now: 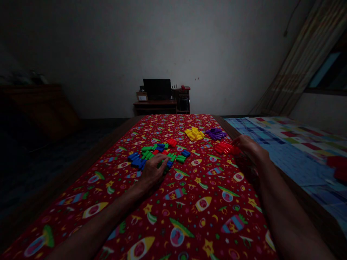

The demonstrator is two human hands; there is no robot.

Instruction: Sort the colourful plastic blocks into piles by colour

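Observation:
My left hand (153, 169) rests on a mixed heap of blue, green and red plastic blocks (151, 153) in the middle of a table covered by a red rocket-print cloth (189, 202). Its fingers curl down over the blocks, and what they grip is hidden. My right hand (248, 144) lies at the right side of the table, fingers closed against a pile of red blocks (223, 147). Farther back sit a yellow pile (194, 134) and a purple pile (216, 134), both apart from my hands.
A bed or mat with a blue checked cover (295, 151) lies right of the table, with a red object (337, 167) on it. A low desk with a dark monitor (157, 88) stands at the far wall. A curtain (300, 61) hangs at right. The room is dim.

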